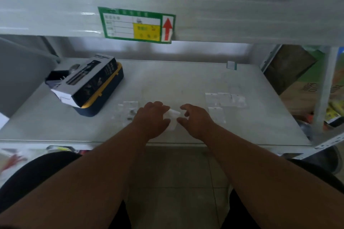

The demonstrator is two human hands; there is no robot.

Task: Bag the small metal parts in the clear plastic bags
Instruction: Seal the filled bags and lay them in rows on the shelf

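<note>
Left hand (151, 119) pins clear bag (173, 117) (contents unreadable)

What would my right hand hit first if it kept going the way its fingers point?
The right hand points left, toward the clear bag held by the left hand. It would probably meet that bag first; it looks almost touching, though depth is unclear.

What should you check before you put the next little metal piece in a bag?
1. Bag in hand: ok, left hand holds it, right hand at its edge.
2. Bag mouth open: cannot tell, blurred.
3. Metal parts within reach: ok, just left of the left hand.
4. Spare bags ready: ok, lying to the right.
5. Box out of the way: ok, far left on the shelf.
</note>
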